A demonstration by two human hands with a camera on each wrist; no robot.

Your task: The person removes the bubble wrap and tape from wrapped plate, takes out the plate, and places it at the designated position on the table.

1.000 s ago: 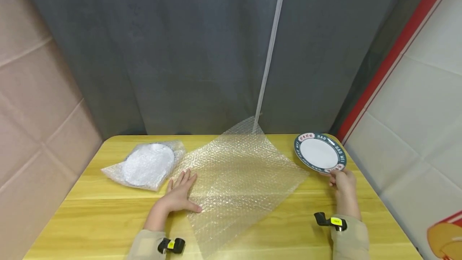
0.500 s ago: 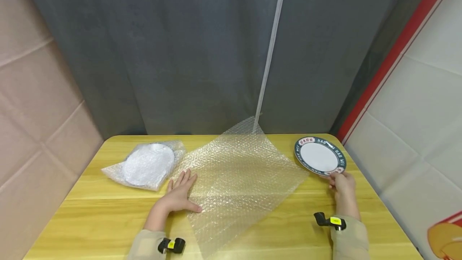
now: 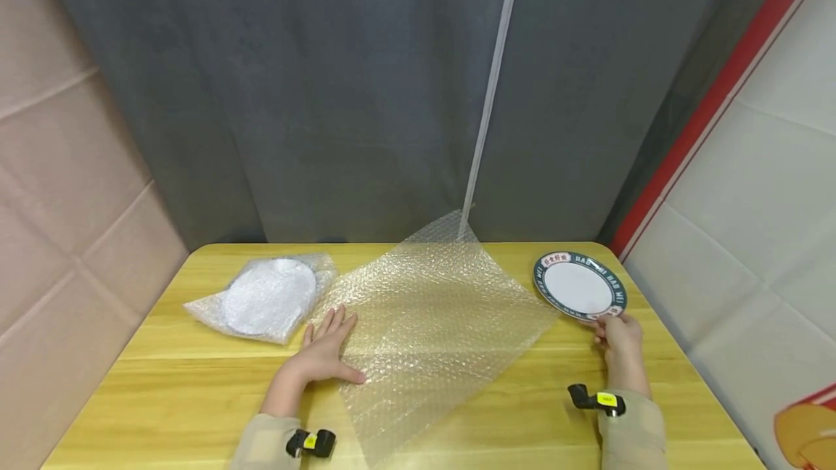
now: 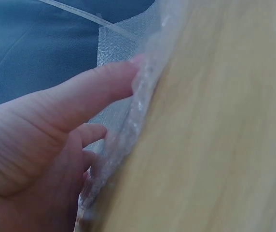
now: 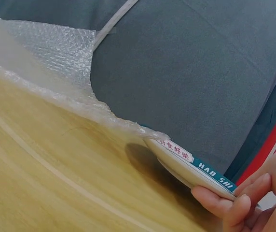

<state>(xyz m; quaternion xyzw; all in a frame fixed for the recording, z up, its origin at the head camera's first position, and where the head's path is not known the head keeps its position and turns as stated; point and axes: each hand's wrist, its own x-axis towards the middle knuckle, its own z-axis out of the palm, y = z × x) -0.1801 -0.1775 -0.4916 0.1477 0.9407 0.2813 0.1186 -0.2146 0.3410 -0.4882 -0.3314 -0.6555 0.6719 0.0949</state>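
A sheet of bubble wrap (image 3: pixel 431 318) lies spread flat over the middle of the table. My left hand (image 3: pixel 323 354) rests on its left edge with the fingers spread; the left wrist view shows the thumb (image 4: pixel 99 87) at the sheet's border. At the right, my right hand (image 3: pixel 620 339) pinches the near rim of a plate (image 3: pixel 578 287), white with a dark green lettered rim. The plate is tilted, and in the right wrist view its rim (image 5: pixel 186 159) is raised above its shadow. The sheet's right corner reaches close to the plate.
A round item wrapped in bubble wrap (image 3: pixel 268 299) lies at the back left of the table (image 3: pixel 163 397). A grey curtain (image 3: pixel 359 93) hangs behind the table's back edge, and the sheet's far corner overlaps it in the head view. Pale walls stand on both sides.
The plate's far rim has come down, so it tilts less and sits slightly lower, still in my right hand. My left hand and the sheet have not moved.
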